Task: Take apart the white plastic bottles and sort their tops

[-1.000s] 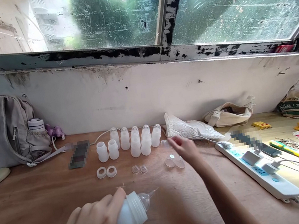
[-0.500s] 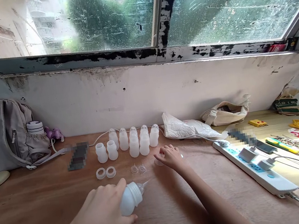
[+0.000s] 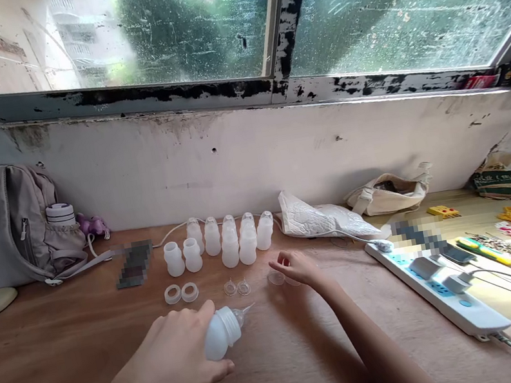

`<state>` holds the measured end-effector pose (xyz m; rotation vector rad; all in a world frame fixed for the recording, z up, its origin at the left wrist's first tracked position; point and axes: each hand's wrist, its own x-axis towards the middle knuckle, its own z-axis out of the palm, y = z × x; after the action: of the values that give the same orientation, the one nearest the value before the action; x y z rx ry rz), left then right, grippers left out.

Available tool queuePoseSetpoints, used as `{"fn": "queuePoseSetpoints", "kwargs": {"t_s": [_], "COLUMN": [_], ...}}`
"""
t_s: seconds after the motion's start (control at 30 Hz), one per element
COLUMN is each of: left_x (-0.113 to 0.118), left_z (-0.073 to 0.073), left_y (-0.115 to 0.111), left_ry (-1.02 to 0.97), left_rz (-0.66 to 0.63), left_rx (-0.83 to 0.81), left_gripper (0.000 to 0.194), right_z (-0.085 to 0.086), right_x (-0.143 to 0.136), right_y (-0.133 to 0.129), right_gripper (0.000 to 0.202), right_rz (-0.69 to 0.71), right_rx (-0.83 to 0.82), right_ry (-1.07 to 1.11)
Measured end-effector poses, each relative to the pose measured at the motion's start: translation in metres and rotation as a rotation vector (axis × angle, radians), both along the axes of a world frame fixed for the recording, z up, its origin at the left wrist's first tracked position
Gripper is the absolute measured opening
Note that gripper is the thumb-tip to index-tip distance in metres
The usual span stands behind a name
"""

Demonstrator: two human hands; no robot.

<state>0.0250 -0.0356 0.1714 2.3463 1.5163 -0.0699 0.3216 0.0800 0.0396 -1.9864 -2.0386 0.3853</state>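
Observation:
My left hand (image 3: 175,355) is closed round a small frosted baby bottle (image 3: 221,334). The bottle is tilted, its collar and clear nipple pointing right. Over on the right, my right hand (image 3: 297,267) hovers with curved fingers, thumb apart from the index, above two clear round caps (image 3: 276,277), partly covering one. No object shows in its fingers. Between the hands lie two clear nipples (image 3: 243,287). Two white collar rings (image 3: 189,292) lie farther left. Behind them stand two open bottle bodies (image 3: 192,255) and several bottles with clear tops (image 3: 247,245).
A white power strip (image 3: 448,290) with plugs and cables runs along the right. White padded packaging (image 3: 311,215) and a beige pouch (image 3: 390,192) lie by the wall. At the left are a grey backpack (image 3: 1,227) and a blurred dark phone-like item (image 3: 134,264).
My right hand has shifted slightly right and lifted off the clear caps, uncovering more of them. My left hand keeps holding the bottle in nearly the same place.

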Motion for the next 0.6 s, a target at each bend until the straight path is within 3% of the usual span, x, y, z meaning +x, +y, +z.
{"fn": "queuePoseSetpoints", "kwargs": {"t_s": [0.37, 0.6], "left_x": [0.002, 0.002], "left_z": [0.0, -0.001], "left_y": [0.0, 0.007], "left_ry": [-0.006, 0.003], "left_rz": [-0.008, -0.006], "left_rx": [-0.009, -0.005], "left_gripper": [0.035, 0.032], "right_z": [0.006, 0.018], "right_x": [0.01, 0.011], "right_y": [-0.001, -0.004], "right_gripper": [0.042, 0.038], "right_rz": [0.043, 0.094], "right_rx": [-0.053, 0.061], "right_ry": [0.07, 0.12]}}
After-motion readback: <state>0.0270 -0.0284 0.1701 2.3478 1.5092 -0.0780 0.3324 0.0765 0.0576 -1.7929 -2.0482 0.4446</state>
